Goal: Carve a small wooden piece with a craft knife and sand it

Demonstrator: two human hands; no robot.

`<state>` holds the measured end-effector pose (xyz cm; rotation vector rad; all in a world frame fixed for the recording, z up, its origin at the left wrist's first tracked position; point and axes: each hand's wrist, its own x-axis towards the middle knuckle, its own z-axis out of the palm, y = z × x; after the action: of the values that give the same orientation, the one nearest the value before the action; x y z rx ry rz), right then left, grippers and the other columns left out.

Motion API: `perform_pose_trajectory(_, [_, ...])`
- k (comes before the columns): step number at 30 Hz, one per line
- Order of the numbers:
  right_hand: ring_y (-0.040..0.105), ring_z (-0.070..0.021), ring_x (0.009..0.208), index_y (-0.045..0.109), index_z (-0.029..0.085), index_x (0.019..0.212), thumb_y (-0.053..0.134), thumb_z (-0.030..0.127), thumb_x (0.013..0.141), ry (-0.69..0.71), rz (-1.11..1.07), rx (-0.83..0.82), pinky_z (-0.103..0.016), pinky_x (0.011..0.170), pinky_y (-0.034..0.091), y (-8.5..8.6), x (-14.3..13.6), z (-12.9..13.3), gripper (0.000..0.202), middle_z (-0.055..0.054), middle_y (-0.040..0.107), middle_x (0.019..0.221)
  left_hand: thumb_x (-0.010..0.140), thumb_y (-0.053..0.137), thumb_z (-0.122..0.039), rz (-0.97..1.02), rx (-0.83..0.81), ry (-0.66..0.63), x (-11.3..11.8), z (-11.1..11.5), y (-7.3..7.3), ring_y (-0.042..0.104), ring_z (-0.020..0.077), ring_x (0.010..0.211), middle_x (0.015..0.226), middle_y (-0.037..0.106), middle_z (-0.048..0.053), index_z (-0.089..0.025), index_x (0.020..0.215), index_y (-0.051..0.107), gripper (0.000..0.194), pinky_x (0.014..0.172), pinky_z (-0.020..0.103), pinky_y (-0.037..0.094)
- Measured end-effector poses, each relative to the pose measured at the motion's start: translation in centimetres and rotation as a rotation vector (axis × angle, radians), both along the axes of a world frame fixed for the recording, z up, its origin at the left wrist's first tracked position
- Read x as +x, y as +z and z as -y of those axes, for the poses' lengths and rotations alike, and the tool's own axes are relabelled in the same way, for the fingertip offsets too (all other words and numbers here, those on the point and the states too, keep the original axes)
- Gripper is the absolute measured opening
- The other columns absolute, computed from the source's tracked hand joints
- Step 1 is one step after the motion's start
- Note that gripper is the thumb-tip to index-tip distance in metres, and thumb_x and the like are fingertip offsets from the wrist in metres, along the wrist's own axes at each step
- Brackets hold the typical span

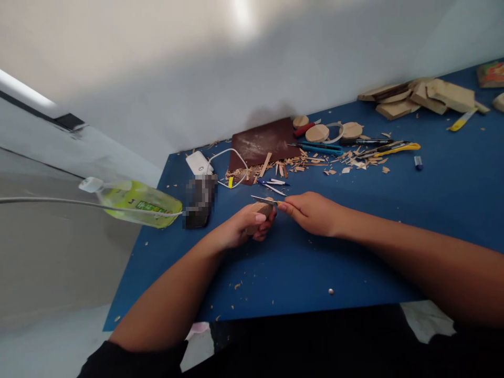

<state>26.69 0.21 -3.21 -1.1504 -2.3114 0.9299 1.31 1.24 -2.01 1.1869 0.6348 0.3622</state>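
My left hand (248,223) is closed around a small piece of wood (264,210), its thumb lying along the near face. In my closed right hand (311,212) is a carving knife (265,200), its thin blade pointing left. The blade lies at the top of the wood, and I cannot tell whether it is cutting in. Most of the knife's handle is hidden by my fingers. Just beyond my hands, a blue and white pen (275,182) rests on the table among other slim items.
The blue table (299,268) carries wood shavings (291,167), brown sandpaper (265,142), a blue cutter (321,148) and round wooden discs (317,133). Wood blocks (449,94) are piled at the back right. A green-yellow bottle (137,202) and a white charger (199,164) are at left.
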Motion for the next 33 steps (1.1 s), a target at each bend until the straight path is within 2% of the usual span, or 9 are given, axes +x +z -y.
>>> perform_pose_trajectory(3, [0.054,-0.0187,0.074,0.063,0.022,0.087,0.036,0.053,0.116,-0.018,0.012,0.02,-0.032,0.074,0.033,0.0,-0.2,0.1,0.05,-0.005,0.069,0.083,0.102,0.064,-0.057,0.0,-0.024,-0.003,0.3,-0.1,0.1,0.047,0.0073,0.059,0.081,0.057,-0.004,-0.018,0.107,0.064,0.039,0.052,0.022,0.042])
perform_pose_trajectory(6, [0.054,-0.0194,0.075,0.06,0.023,0.087,0.035,0.054,0.115,-0.033,0.006,0.017,-0.032,0.074,0.033,-0.3,0.3,-0.4,0.049,-0.005,0.068,0.084,0.092,0.068,-0.064,-0.021,0.008,0.008,0.2,0.0,0.8,0.04,0.0077,0.056,0.074,0.05,-0.005,-0.019,0.102,0.061,0.047,0.048,0.023,0.033])
perform_pose_trajectory(9, [0.052,-0.0198,0.072,0.053,0.024,0.079,0.032,0.056,0.114,-0.237,0.014,-0.03,-0.033,0.071,0.033,-0.9,1.4,-1.8,0.052,-0.005,0.064,0.08,0.076,0.069,-0.072,-0.02,0.136,0.102,-0.5,0.2,2.0,0.034,0.0082,0.054,0.072,0.042,-0.007,-0.022,0.096,0.053,0.056,0.048,0.026,0.027])
perform_pose_trajectory(11, [0.05,-0.0196,0.07,0.048,0.025,0.076,0.03,0.06,0.113,-0.349,-0.009,-0.045,-0.033,0.069,0.033,-1.3,1.7,-2.5,0.055,-0.004,0.061,0.077,0.073,0.066,-0.079,-0.008,0.276,0.22,-1.2,0.0,2.6,0.032,0.0084,0.056,0.074,0.038,-0.008,-0.025,0.096,0.047,0.062,0.051,0.028,0.027])
perform_pose_trajectory(12, [0.05,-0.0194,0.071,0.047,0.025,0.076,0.03,0.063,0.113,-0.344,-0.043,-0.055,-0.033,0.069,0.035,-1.5,1.6,-2.6,0.056,-0.004,0.061,0.077,0.073,0.065,-0.08,-0.019,0.347,0.27,-1.5,-0.1,2.7,0.033,0.0087,0.057,0.074,0.038,-0.008,-0.026,0.097,0.046,0.063,0.053,0.028,0.028])
perform_pose_trajectory(14, [0.053,-0.0193,0.075,0.049,0.024,0.079,0.03,0.067,0.111,-0.245,-0.135,-0.085,-0.033,0.073,0.038,-1.8,1.0,-2.3,0.057,-0.003,0.062,0.08,0.076,0.069,-0.076,-0.097,0.474,0.313,-1.7,-0.4,2.5,0.038,0.01,0.06,0.076,0.041,-0.008,-0.025,0.099,0.047,0.06,0.057,0.029,0.032])
perform_pose_trajectory(19, [0.051,-0.0179,0.075,0.049,0.024,0.079,0.028,0.071,0.109,-0.049,-0.226,-0.126,-0.032,0.074,0.04,-1.7,-0.6,-0.5,0.06,-0.001,0.059,0.077,0.079,0.084,-0.051,-0.401,0.757,0.281,-0.7,0.0,1.5,0.048,0.0145,0.076,0.085,0.056,-0.003,-0.023,0.096,0.057,0.043,0.07,0.03,0.039])
perform_pose_trajectory(25, [0.047,-0.0154,0.068,0.052,0.023,0.081,0.028,0.072,0.11,0.151,-0.245,-0.146,-0.031,0.069,0.036,-0.6,-0.2,1.1,0.062,0.001,0.055,0.072,0.079,0.084,-0.047,-0.575,0.927,0.233,0.6,1.4,1.6,0.054,0.014,0.069,0.083,0.061,-0.005,-0.025,0.107,0.055,0.046,0.065,0.03,0.043])
perform_pose_trajectory(33, [0.059,-0.0179,0.076,0.065,0.02,0.091,0.028,0.07,0.112,0.158,-0.25,-0.173,-0.032,0.076,0.044,-1.1,-0.7,1.2,0.065,-0.003,0.067,0.082,0.077,0.084,-0.05,-0.703,1.1,0.252,1.0,1.9,1.3,0.068,0.0188,0.076,0.093,0.07,-0.001,-0.026,0.113,0.057,0.051,0.071,0.034,0.051])
